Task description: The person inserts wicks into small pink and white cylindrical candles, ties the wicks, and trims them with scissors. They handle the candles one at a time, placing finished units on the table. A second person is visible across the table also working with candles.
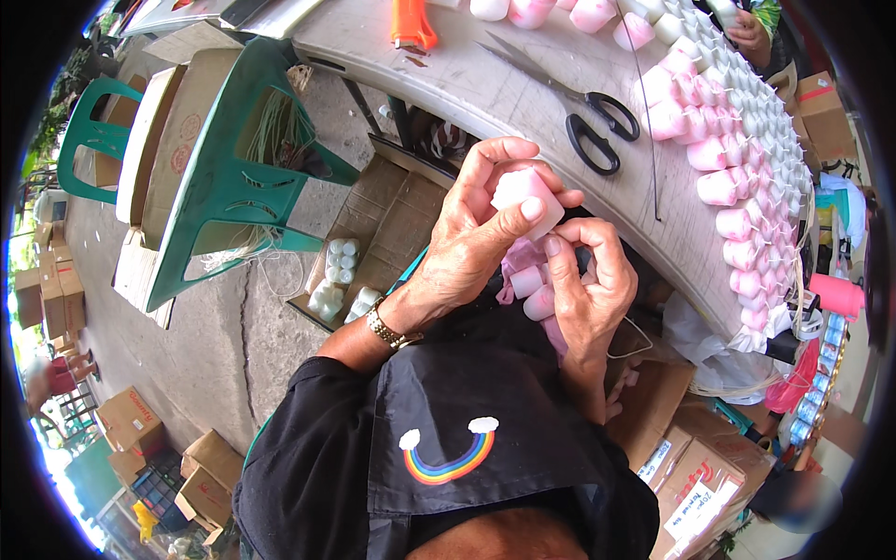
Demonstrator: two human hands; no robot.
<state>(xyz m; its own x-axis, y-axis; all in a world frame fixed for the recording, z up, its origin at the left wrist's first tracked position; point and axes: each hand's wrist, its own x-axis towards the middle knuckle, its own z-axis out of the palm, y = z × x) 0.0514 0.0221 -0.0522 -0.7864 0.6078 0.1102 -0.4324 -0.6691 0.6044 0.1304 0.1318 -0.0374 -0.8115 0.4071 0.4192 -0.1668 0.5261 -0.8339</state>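
A pale pink-and-white votive candle (525, 189) rests in my left hand (467, 229), with the fingers curled behind it and the thumb pressed on its side. My right hand (593, 285) is at the candle's lower end. Its thumb and forefinger are pinched together there, and whatever they pinch is too small to make out. Below my hands, in my lap, lie a few more pink candles (539, 301) by pink cloth, partly hidden by my right hand. On the table just beyond are scissors (569, 93) with black handles and a thin dark rod (646, 121).
Many pink and white candles (714, 149) stand in rows on the white table (485, 89), its edge just ahead of my hands. An orange cutter (411, 23) lies at the back. Left are a green chair (247, 177) and a cardboard tray (392, 187); right, cardboard boxes (695, 467) and a person's hand (749, 35).
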